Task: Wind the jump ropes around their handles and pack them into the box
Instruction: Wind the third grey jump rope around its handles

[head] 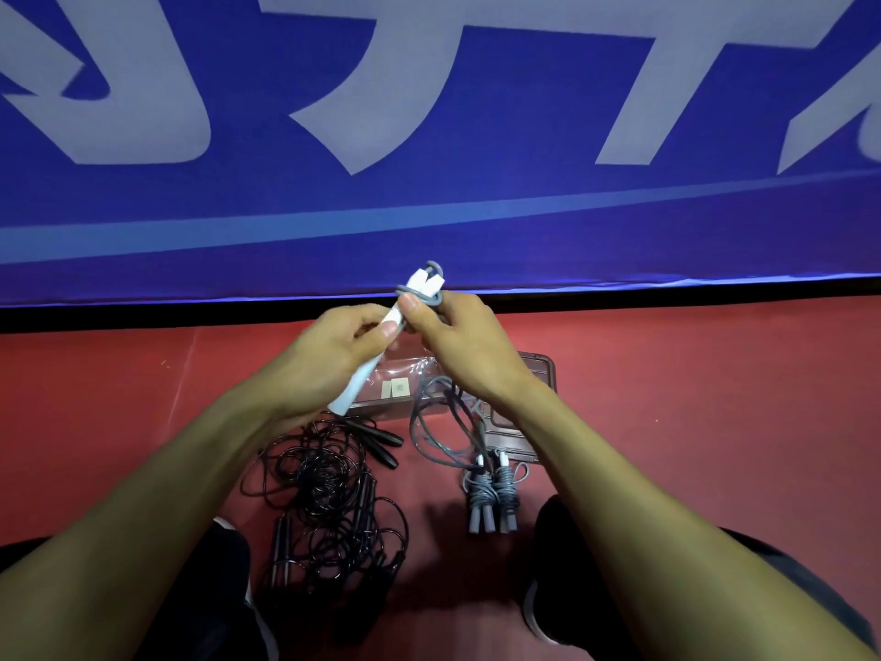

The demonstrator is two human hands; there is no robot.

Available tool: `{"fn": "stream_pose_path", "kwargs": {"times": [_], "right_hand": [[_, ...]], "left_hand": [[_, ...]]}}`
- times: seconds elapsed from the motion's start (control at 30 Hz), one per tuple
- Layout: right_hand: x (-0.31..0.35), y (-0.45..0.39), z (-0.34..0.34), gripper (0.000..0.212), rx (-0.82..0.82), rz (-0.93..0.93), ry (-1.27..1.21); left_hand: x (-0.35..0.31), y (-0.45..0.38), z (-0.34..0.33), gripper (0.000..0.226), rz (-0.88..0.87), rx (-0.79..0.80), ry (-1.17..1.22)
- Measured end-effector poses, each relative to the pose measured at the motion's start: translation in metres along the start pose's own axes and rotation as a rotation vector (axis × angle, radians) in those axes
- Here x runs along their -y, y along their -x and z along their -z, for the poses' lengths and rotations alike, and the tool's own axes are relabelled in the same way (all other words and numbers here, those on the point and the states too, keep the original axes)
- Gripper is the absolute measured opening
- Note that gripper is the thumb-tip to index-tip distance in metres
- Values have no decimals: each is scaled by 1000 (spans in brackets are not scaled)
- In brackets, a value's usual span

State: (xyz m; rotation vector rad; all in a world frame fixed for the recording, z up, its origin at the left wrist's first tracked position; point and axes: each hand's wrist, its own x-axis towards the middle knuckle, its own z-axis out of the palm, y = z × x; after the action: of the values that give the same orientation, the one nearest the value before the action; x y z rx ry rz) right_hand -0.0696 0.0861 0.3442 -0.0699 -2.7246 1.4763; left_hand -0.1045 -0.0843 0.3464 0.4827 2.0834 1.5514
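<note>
Black thin jump ropes [324, 493] lie in a loose tangle on the red floor [119, 422] at the left, their dark handles sticking out, so I judge they are not yet wound and wait for their turn. Above them the left hand [329, 360] grips the pair of white plastic handles [367, 369], held together and tilted up, probably so that they form one firm core for winding. Near the top of the handles the grey rope [431, 298] makes its first loops, and the right hand [457, 341] pinches this rope between thumb and fingers to guide it around. The rest of the grey rope hangs down slack to the floor. Under the hands the clear plastic box [543, 374] lies close, partly hidden by them. Just in front of it rests a grey rope bundle [491, 493], already wound around its handles but not yet in the box
</note>
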Motion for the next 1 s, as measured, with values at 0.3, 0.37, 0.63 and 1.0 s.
{"fn": "stream_pose_path", "kwargs": {"times": [0.3, 0.37, 0.63, 1.0], "right_hand": [[5, 4, 2, 62, 60, 6, 29], [6, 4, 2, 59, 72, 2, 0], [7, 2, 4, 66, 47, -21, 55], [7, 9, -3, 55, 29, 8, 131]], "left_hand": [[-4, 2, 4, 53, -13, -88, -100], [-3, 2, 5, 64, 14, -128, -169], [6, -2, -3, 34, 38, -148, 24], [6, 0, -13, 32, -5, -88, -558]]}}
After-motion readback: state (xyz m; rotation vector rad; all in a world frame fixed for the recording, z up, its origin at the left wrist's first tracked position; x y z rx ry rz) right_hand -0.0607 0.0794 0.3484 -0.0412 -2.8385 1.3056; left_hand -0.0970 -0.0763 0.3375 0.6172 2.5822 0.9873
